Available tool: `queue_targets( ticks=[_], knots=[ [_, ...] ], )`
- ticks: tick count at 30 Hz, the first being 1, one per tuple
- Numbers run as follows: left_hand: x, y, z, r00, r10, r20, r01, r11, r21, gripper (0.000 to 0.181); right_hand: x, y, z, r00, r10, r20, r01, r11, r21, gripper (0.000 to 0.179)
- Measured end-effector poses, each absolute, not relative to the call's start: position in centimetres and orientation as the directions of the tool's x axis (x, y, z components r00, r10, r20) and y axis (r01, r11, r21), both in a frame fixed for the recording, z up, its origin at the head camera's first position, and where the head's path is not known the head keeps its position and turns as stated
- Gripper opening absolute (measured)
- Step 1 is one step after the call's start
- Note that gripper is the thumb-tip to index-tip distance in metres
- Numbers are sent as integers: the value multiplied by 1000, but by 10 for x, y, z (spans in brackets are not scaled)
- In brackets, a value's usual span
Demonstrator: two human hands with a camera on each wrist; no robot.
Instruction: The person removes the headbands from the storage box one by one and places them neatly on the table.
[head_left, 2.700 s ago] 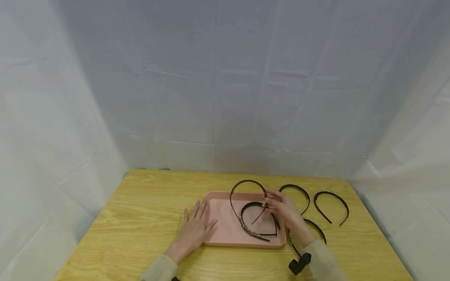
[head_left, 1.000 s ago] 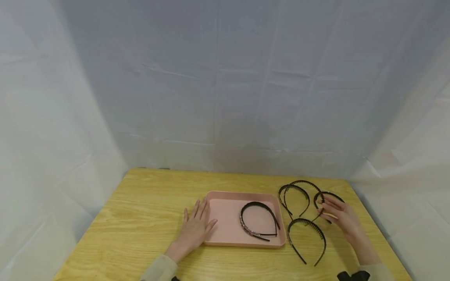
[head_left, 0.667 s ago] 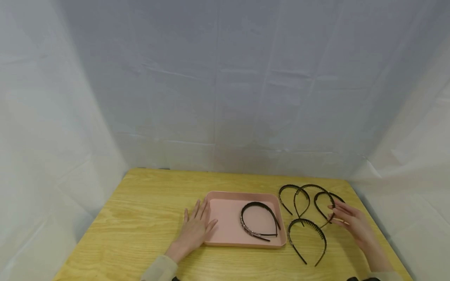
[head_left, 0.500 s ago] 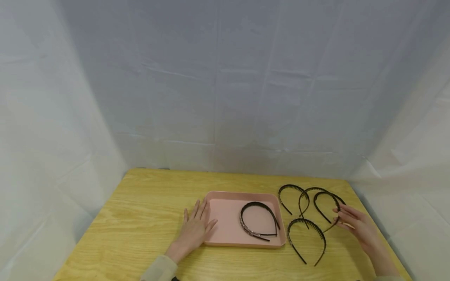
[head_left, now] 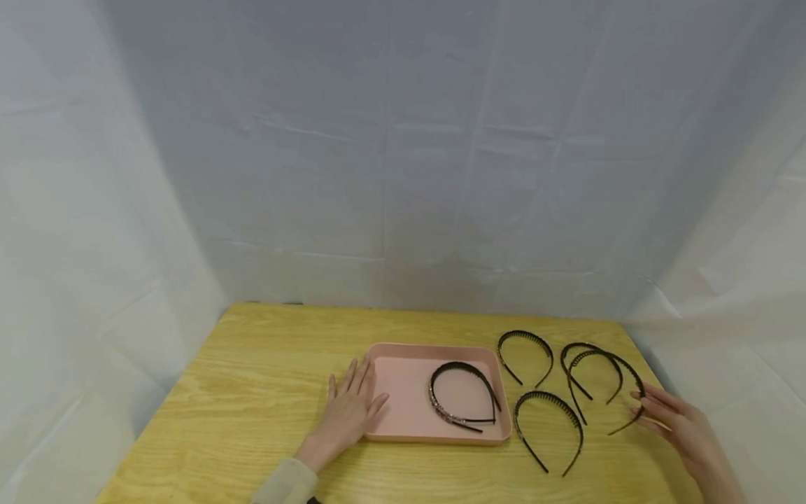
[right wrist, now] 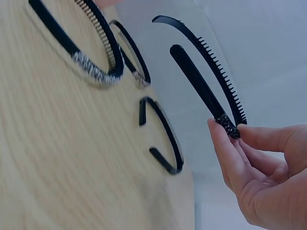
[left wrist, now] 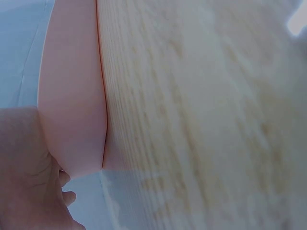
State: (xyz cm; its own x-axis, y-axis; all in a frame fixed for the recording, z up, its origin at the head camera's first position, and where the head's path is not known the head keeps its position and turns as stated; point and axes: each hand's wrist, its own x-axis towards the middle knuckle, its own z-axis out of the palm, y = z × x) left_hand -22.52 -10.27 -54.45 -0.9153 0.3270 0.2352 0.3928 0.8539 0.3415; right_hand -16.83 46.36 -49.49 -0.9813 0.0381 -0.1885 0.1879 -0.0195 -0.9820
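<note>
My right hand (head_left: 683, 430) pinches a black headband (head_left: 632, 369) between thumb and fingers and holds it up at the table's right side. The right wrist view shows this headband (right wrist: 194, 79) with small teeth inside and a sparkly patch where the fingertips grip it. Fingers spread and straight, my left hand (head_left: 343, 416) rests on the left edge of the pink tray (head_left: 399, 402). What look like two overlapping headbands (head_left: 433, 393) with glittery sections lie in the tray's right half. In the left wrist view the hand (left wrist: 21, 172) is against the tray's outer wall (left wrist: 74, 91).
Right of the tray, three more black headbands lie on the wooden table (head_left: 264, 392): a back one (head_left: 525, 334), a front one (head_left: 546, 395) and a right one (head_left: 564, 364), partly overlapped in view by the held one. Pale sheets (head_left: 390, 175) hang behind and at both sides.
My right hand has carried the pinched headband from above the tray to the right, past the other headbands, to the table's right side. My left hand has stayed in place.
</note>
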Motion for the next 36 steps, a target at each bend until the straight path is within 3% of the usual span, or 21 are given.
queue_targets(
  ticks=[6, 12, 18, 20, 33, 36],
  knots=[
    [-227, -104, -550, -916, 322, 240, 391, 853, 346, 72, -160, 478, -499, -979, 47, -200, 199, -28, -980, 39],
    [-226, -104, -545, -924, 315, 217, 376, 853, 362, 70, -156, 494, -504, -949, 89, -303, 312, 108, -944, 23],
    [-225, -104, -543, -924, 321, 209, 378, 852, 363, 71, -152, 505, -511, -912, 92, -400, 410, 191, -892, 75],
    [-224, -103, -541, -924, 322, 207, 378, 851, 365, 70, -150, 507, -515, -901, 100, -423, 434, 185, -882, 77],
    [-222, -102, -536, -932, 319, 172, 361, 858, 366, 69, -139, 513, -529, -887, 26, -461, 462, 83, -883, 67],
    [-221, -101, -533, -932, 322, 163, 361, 853, 377, 69, -138, 517, -531, -888, -16, -460, 457, 91, -885, 56]
  ],
)
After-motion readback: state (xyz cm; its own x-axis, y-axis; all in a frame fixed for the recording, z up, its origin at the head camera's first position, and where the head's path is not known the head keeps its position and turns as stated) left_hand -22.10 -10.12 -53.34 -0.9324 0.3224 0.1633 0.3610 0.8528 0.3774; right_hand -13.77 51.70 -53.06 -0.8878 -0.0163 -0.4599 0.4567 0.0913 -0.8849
